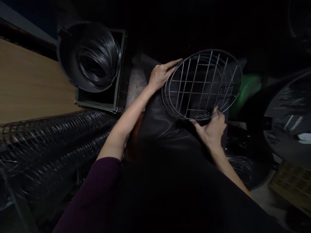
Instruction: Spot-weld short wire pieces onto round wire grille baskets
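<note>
You hold a round wire grille tilted above your lap, its wide axis running left to right between your hands. The left hand grips the upper-left rim, fingers stretched along it, while the right hand pinches the lower edge.

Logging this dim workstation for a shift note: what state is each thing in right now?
wire basket: lifted, tilted, empty, held at its rim by both hands.
left hand: gripping the basket's upper left rim.
right hand: gripping its lower rim.
wire coil: wound, lying in the tub.
tub: tilted, resting in the crate.
nested baskets: stacked in rows, lying sideways.
</note>
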Demonstrator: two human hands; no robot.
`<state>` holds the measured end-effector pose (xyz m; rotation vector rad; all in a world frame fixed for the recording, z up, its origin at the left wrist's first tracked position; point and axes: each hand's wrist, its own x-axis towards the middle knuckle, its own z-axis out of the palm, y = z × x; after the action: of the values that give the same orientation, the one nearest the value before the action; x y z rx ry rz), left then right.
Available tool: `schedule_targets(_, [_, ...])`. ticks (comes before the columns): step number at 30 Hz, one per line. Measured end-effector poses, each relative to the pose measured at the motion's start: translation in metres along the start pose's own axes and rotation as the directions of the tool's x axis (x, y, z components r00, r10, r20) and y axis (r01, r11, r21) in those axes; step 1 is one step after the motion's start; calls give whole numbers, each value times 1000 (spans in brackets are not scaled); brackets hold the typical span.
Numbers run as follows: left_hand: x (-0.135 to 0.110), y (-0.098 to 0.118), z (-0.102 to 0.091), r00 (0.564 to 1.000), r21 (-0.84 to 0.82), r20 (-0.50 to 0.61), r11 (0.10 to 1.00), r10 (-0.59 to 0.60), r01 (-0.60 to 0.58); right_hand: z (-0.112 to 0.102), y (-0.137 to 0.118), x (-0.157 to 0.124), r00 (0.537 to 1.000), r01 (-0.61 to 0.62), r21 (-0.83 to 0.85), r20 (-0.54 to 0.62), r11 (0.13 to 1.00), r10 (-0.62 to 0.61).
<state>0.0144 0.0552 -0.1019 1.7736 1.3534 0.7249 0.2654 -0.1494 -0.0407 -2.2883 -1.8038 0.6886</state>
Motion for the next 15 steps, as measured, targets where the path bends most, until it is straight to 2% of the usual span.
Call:
schedule_targets(2, [0, 1, 1, 1000, 31, 19, 1000, -8, 8, 8, -6, 1, 998, -47, 19, -29, 999, 48])
schedule_targets(5, [-2, 16, -6, 1000, 8, 2, 1000, 5, -5, 11, -5, 2, 996, -43, 72, -70, 996, 48])
schedule_targets(7, [-7, 30, -17, 998, -33, -55, 999, 3, -5, 2, 2, 5, 997, -11, 174, -71, 985, 24])
schedule_targets(10, [-16, 48, -34, 984, -150, -163, 987, -79, 54, -21, 17, 19, 996, 16, 379, -92, 925, 20])
schedule_targets(12, [-20, 54, -44, 987, -259, -109, 962, -116, 84, -38, 22, 33, 989, -4, 482, -126, 876, 74])
schedule_targets(15, [-17, 62, -54, 992, -328, 96, 938, -80, 108, -53, 17, 58, 986, -69, 631, -77, 773, 151])
